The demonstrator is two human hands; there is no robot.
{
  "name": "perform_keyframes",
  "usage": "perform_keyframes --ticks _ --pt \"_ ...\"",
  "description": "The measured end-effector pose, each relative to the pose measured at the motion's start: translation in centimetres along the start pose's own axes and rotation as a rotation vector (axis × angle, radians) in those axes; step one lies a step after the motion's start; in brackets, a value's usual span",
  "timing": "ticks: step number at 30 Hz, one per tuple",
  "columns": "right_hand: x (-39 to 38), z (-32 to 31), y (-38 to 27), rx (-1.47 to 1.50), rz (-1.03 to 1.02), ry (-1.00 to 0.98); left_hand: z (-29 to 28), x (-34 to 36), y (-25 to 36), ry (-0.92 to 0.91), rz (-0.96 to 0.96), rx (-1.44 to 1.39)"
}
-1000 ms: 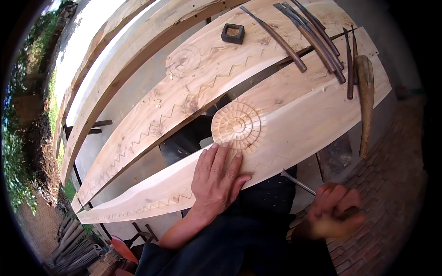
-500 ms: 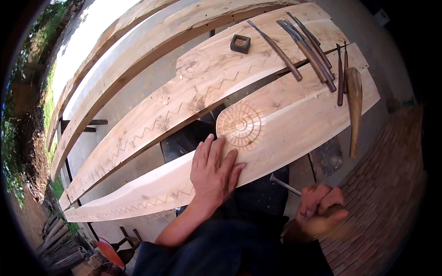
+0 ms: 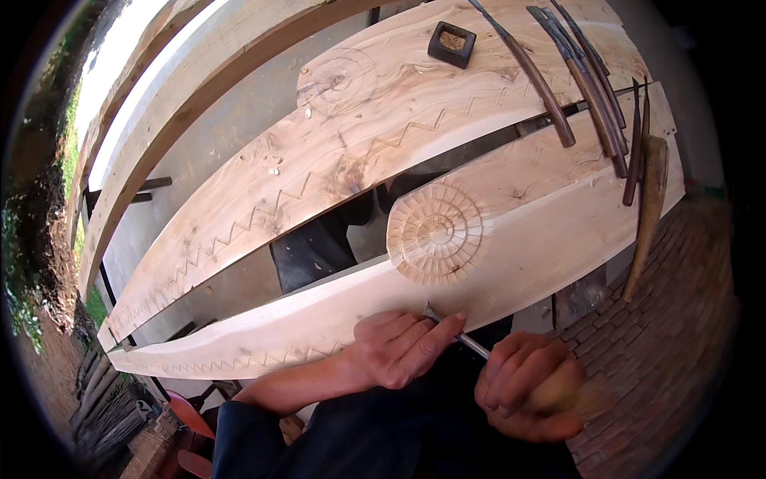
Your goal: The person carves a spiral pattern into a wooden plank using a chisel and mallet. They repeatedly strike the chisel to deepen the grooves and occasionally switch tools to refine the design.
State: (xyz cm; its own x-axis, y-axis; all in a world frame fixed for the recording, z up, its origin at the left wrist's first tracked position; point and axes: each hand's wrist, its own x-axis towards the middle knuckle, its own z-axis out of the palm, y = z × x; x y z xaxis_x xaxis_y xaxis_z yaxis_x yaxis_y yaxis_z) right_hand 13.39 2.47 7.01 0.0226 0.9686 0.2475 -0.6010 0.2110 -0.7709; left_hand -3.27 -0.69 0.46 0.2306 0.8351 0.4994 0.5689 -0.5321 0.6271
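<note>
My right hand (image 3: 523, 387) is wrapped round the pale wooden handle of a carving chisel (image 3: 474, 346). Close behind the flared tip, my left hand (image 3: 403, 349) grips the steel shank between thumb and fingers. The tip points at the near edge of a long pale wooden board (image 3: 550, 239); whether it touches the wood I cannot tell. Just beyond my left hand, a round, shell-like spiral (image 3: 439, 231) is carved into this board. A zigzag line runs along its narrow left part, and my left forearm lies over that edge.
A second tapered board (image 3: 335, 172) with a zigzag lies behind, across a gap. On it sit a small dark square box (image 3: 452, 44) and several chisels (image 3: 590, 88). A wooden mallet (image 3: 648, 215) rests over the right edge. Curved beams (image 3: 191, 104) stand at the far left.
My left hand has left the board beside the spiral and come nearer, closing on the chisel's shank. My right hand has brought the chisel left to the board's edge. The view has shifted.
</note>
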Motion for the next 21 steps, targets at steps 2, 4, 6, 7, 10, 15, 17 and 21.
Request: perform_keyframes --ticks 2,4,6,7,10,15,17,21 --pt "0.1 -0.1 0.7 -0.012 0.033 -0.076 -0.2 0.1 -0.8 0.022 -0.016 -0.019" --pt "1.1 -0.5 1.2 -0.004 0.094 -0.202 -0.5 0.3 -1.6 0.039 -0.033 0.009" --pt "2.4 -0.9 1.1 -0.001 0.162 -0.345 -0.8 0.4 -2.2 0.029 -0.032 0.047" --pt "2.4 -1.3 1.1 0.009 0.156 -0.361 -0.7 0.3 -2.2 0.018 -0.038 0.055" --pt "2.2 -1.8 1.7 0.021 0.121 -0.339 -0.5 0.5 -2.1 -0.009 -0.057 0.06" --pt "1.5 -1.8 2.8 0.074 0.07 -0.201 -0.3 0.6 -2.1 0.019 -0.077 0.081" --pt "1.4 -1.7 2.8 0.061 0.091 -0.15 -0.5 0.7 -2.2 -0.008 -0.074 0.084" --pt "1.8 -2.5 3.6 0.131 0.092 -0.199 -0.6 1.0 -2.2 -0.041 -0.087 0.09"
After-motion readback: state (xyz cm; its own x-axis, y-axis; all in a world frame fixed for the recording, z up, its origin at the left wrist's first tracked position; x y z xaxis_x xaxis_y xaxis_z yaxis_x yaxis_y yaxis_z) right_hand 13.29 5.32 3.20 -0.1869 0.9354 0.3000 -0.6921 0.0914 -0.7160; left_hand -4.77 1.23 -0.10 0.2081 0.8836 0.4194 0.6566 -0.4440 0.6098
